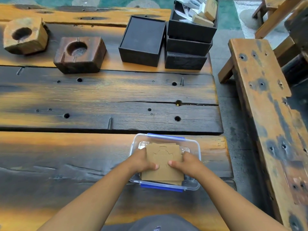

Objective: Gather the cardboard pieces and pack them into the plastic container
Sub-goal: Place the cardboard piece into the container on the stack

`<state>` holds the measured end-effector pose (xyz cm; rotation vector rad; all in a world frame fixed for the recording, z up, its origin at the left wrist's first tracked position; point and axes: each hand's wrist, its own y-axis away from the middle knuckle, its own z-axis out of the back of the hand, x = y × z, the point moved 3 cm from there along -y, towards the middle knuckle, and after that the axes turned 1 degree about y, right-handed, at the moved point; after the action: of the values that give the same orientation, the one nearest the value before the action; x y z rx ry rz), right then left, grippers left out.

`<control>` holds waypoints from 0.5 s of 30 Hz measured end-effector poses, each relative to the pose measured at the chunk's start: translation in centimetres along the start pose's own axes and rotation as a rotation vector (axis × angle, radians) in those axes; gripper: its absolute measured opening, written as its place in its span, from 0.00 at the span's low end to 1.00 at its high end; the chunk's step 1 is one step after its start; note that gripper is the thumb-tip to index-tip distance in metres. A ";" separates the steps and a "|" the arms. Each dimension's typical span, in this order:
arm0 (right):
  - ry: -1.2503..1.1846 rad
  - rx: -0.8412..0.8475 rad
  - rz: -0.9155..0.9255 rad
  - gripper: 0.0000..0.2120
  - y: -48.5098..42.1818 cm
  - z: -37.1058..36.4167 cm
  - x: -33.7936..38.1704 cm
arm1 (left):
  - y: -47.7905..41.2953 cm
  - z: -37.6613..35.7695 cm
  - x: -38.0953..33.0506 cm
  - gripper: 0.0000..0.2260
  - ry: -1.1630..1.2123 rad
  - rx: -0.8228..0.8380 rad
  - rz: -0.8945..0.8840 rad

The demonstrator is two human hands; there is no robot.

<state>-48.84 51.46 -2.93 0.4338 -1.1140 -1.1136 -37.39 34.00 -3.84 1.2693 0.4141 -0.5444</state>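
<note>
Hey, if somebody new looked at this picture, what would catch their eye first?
Two hands, left hand and right hand, pressing a stack of cardboard pieces into a clear plastic container at the near table edge. Farther back sit two wooden blocks and stacked black boxes.

No text, label, brand, number or sign can be read anywhere in the view. The top cardboard piece in the plastic container bears only curved cut lines, not letters. The pale packets in the top black box, beyond the container, show no legible print; they are too small and blurred to tell.
</note>
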 end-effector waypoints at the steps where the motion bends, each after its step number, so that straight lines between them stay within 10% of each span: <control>1: 0.020 -0.031 -0.019 0.24 0.2 -0.2 -0.2 | 0.0 0.0 0.0 0.28 -0.008 -0.001 -0.001; 15: -0.296 0.009 -0.045 0.20 1.1 -0.2 -1.2 | 0.4 0.0 0.0 0.34 0.037 0.041 -0.045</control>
<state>-48.15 52.93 -2.82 0.3080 -1.3735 -1.2402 -37.19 34.08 -3.55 1.3135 0.4655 -0.5711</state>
